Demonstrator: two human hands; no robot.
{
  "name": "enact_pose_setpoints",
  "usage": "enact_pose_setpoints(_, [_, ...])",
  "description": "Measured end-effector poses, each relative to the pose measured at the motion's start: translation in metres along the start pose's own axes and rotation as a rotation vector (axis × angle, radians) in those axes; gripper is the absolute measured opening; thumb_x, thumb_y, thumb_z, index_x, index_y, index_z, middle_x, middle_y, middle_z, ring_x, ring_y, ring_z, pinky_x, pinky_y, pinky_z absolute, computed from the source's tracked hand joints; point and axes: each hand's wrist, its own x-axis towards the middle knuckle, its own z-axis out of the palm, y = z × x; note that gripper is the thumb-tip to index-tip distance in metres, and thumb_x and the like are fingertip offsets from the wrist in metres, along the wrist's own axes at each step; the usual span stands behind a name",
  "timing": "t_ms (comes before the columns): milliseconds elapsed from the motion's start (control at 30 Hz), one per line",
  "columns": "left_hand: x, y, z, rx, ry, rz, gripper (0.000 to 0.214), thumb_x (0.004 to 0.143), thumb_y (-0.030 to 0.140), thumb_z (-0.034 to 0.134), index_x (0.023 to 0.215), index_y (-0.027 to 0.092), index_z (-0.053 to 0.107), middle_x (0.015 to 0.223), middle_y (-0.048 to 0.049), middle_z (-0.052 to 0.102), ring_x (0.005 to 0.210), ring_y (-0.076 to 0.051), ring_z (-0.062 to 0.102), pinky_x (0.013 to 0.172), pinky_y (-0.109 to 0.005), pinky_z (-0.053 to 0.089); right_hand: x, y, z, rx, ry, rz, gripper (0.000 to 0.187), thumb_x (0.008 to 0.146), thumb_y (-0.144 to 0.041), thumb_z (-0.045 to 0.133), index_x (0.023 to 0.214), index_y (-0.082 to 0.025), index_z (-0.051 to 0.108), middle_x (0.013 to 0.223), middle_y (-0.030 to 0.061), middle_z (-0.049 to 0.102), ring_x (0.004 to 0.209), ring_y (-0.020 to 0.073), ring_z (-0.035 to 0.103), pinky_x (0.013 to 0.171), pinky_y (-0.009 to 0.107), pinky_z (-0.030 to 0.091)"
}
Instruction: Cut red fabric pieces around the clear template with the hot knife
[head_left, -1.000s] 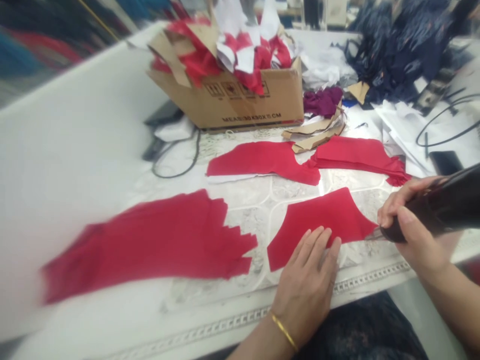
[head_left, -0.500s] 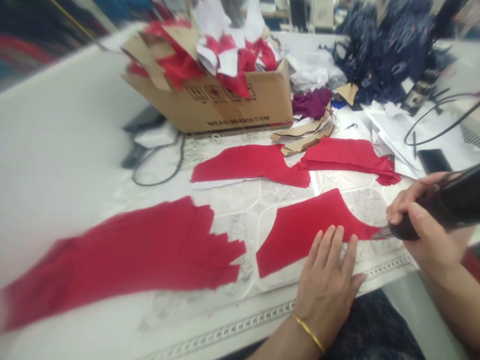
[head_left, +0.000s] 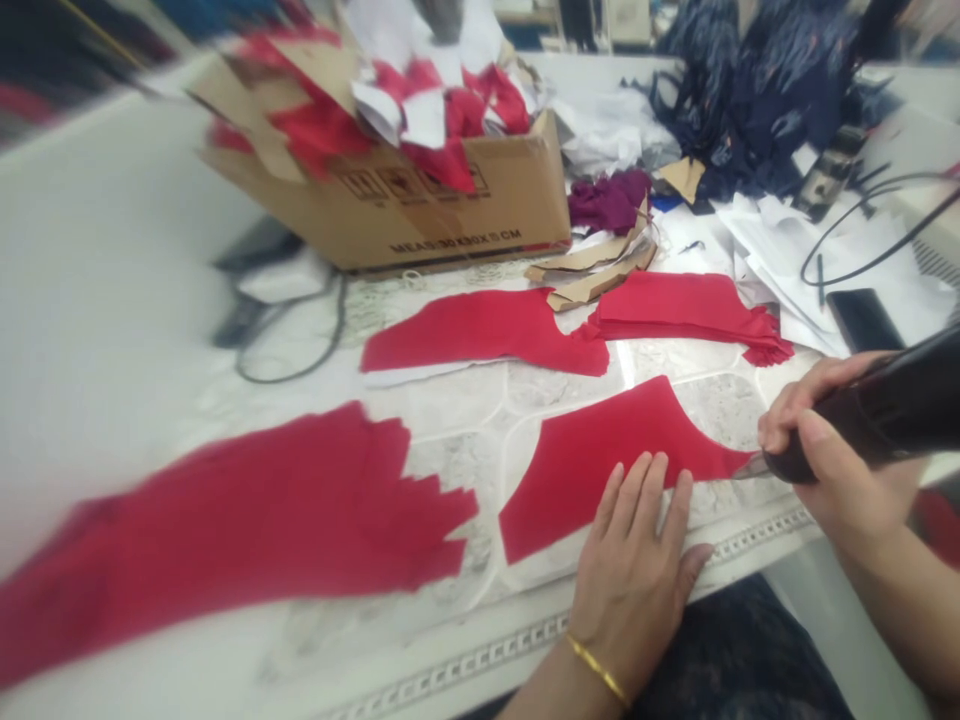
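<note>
A cut piece of red fabric (head_left: 592, 460) lies flat on the tabletop, with a curved upper edge and a narrow right end. My left hand (head_left: 630, 550) rests on its lower edge, palm down, fingers stretched out. Wrapped in my right hand (head_left: 840, 450) is a black tool (head_left: 892, 410) with a pointed metal tip. That tip meets the narrow right end of the fabric; whether it presses on it I cannot tell. Farther left, a fanned stack of red fabric pieces (head_left: 262, 510) spreads across the table.
Behind lie another red piece (head_left: 480, 330) over white material and a folded red stack (head_left: 667, 305). A cardboard box (head_left: 450, 220) overflows with red and white scraps. Black phone (head_left: 866, 320), papers (head_left: 780, 260), a cable (head_left: 840, 275) and dark cloth (head_left: 757, 110) are at right. A measuring tape (head_left: 510, 640) runs along the front edge.
The whole view has shifted slightly, so things appear a little farther left. Both hands keep their places on the fabric and the black tool.
</note>
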Motion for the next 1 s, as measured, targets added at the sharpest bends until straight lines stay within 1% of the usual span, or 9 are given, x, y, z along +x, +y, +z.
enact_pose_setpoints(133, [0.000, -0.010, -0.008, 0.015, 0.023, 0.011, 0.041, 0.107, 0.032, 0.037, 0.128, 0.006, 0.060, 0.130, -0.0209, 0.062, 0.124, -0.033, 0.058, 0.103, -0.050, 0.054, 0.002, -0.002, -0.008, -0.027, 0.019, -0.010, 0.024, 0.088, -0.017, 0.070, 0.106, -0.027, 0.058, 0.073, -0.0032, 0.062, 0.057, 0.0149, 0.060, 0.057, 0.032, 0.054])
enact_pose_setpoints(233, [-0.004, -0.026, -0.017, 0.061, 0.041, 0.001, 0.036, 0.105, 0.028, 0.043, 0.128, 0.005, 0.058, 0.128, -0.0216, 0.062, 0.122, -0.034, 0.058, 0.102, -0.051, 0.053, 0.003, -0.003, -0.017, -0.042, 0.063, 0.002, 0.027, 0.087, -0.020, 0.072, 0.108, -0.027, 0.058, 0.073, -0.0034, 0.061, 0.058, 0.0157, 0.060, 0.056, 0.032, 0.053])
enact_pose_setpoints(367, [-0.016, -0.049, -0.028, 0.110, 0.061, -0.029, 0.033, 0.102, 0.023, 0.049, 0.129, 0.005, 0.057, 0.120, -0.0207, 0.063, 0.112, -0.035, 0.061, 0.098, -0.051, 0.053, 0.002, -0.002, -0.023, -0.075, 0.091, -0.003, 0.027, 0.087, -0.019, 0.072, 0.108, -0.026, 0.058, 0.073, -0.0037, 0.062, 0.058, 0.0153, 0.060, 0.056, 0.031, 0.053])
enact_pose_setpoints(533, [-0.028, -0.071, -0.038, 0.195, 0.066, -0.099, 0.029, 0.101, 0.026, 0.050, 0.123, 0.009, 0.058, 0.108, -0.0188, 0.063, 0.097, -0.034, 0.062, 0.091, -0.051, 0.054, 0.003, 0.000, -0.023, -0.077, 0.088, -0.015, 0.023, 0.087, -0.021, 0.073, 0.104, -0.026, 0.058, 0.072, -0.0041, 0.062, 0.056, 0.0156, 0.061, 0.055, 0.031, 0.052])
enact_pose_setpoints(600, [-0.031, -0.078, -0.041, 0.236, 0.064, -0.098, 0.027, 0.102, 0.028, 0.048, 0.119, 0.009, 0.060, 0.103, -0.0182, 0.062, 0.093, -0.034, 0.060, 0.092, -0.053, 0.052, 0.005, -0.002, -0.023, -0.060, 0.096, -0.013, 0.025, 0.086, -0.022, 0.074, 0.104, -0.026, 0.058, 0.071, -0.0040, 0.062, 0.056, 0.0157, 0.061, 0.054, 0.031, 0.053])
enact_pose_setpoints(700, [-0.035, -0.085, -0.041, 0.266, 0.071, -0.114, 0.030, 0.103, 0.034, 0.045, 0.110, 0.011, 0.062, 0.098, -0.0175, 0.061, 0.092, -0.035, 0.057, 0.094, -0.055, 0.049, 0.010, -0.004, -0.023, -0.030, 0.109, -0.054, 0.030, 0.082, -0.024, 0.078, 0.105, -0.026, 0.059, 0.069, -0.0038, 0.061, 0.052, 0.0155, 0.059, 0.052, 0.032, 0.051])
enact_pose_setpoints(800, [-0.036, -0.085, -0.038, 0.176, 0.055, -0.180, 0.028, 0.103, 0.037, 0.045, 0.097, 0.015, 0.060, 0.092, -0.0129, 0.059, 0.087, -0.031, 0.054, 0.085, -0.048, 0.050, 0.014, -0.003, -0.023, -0.066, 0.126, -0.086, 0.030, 0.082, -0.025, 0.078, 0.105, -0.024, 0.060, 0.068, -0.0035, 0.061, 0.052, 0.0155, 0.059, 0.052, 0.032, 0.051])
enact_pose_setpoints(900, [-0.035, -0.080, -0.037, -0.023, 0.004, -0.269, 0.024, 0.103, 0.031, 0.043, 0.084, 0.020, 0.052, 0.085, -0.0070, 0.056, 0.078, -0.025, 0.050, 0.073, -0.038, 0.047, 0.015, 0.001, -0.024, -0.181, 0.154, -0.129, 0.033, 0.081, -0.024, 0.080, 0.108, -0.021, 0.061, 0.070, -0.0030, 0.064, 0.053, 0.0153, 0.060, 0.053, 0.031, 0.052])
enact_pose_setpoints(1000, [-0.034, -0.078, -0.042, -0.141, -0.026, -0.329, 0.021, 0.100, 0.028, 0.046, 0.082, 0.020, 0.051, 0.083, -0.0044, 0.056, 0.078, -0.023, 0.051, 0.073, -0.036, 0.045, 0.013, 0.002, -0.025, -0.314, 0.212, -0.125, 0.040, 0.080, -0.027, 0.083, 0.114, -0.020, 0.063, 0.072, -0.0018, 0.067, 0.053, 0.0144, 0.061, 0.053, 0.030, 0.052])
